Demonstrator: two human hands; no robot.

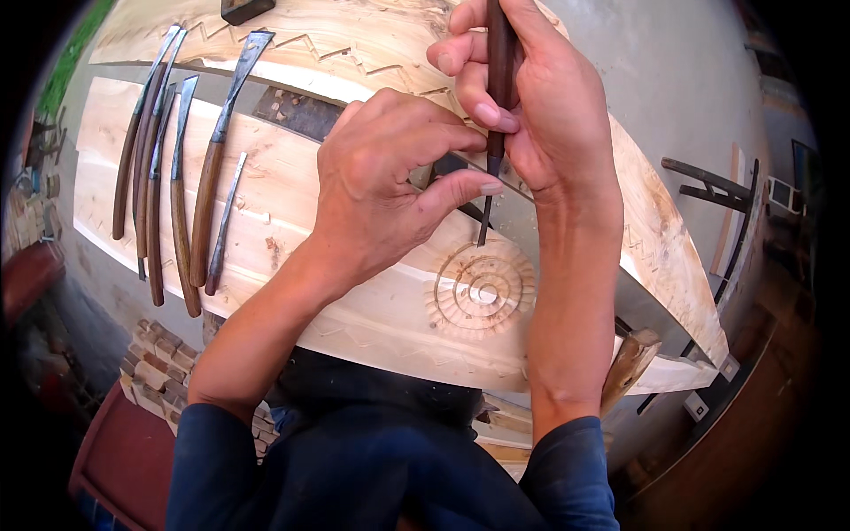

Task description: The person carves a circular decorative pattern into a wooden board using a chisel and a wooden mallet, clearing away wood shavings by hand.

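My right hand (531, 106) grips a dark-handled carving chisel (498, 80) held upright. Its thin blade tip touches the pale wooden plank (292, 177) just above a carved round rosette (482, 290) of concentric rings and short ray cuts. My left hand (390, 177) rests on the plank beside the blade, its thumb and fingers pinched against the chisel's lower shaft. A second pale plank (354, 35) with a carved zigzag line lies behind the first.
Several wooden-handled chisels (181, 186) lie in a row on the plank's left part. A dark block (243, 9) sits at the top edge. Stacked bricks (155, 363) and a red surface (124, 460) are below left. A dark metal frame (717, 190) stands right.
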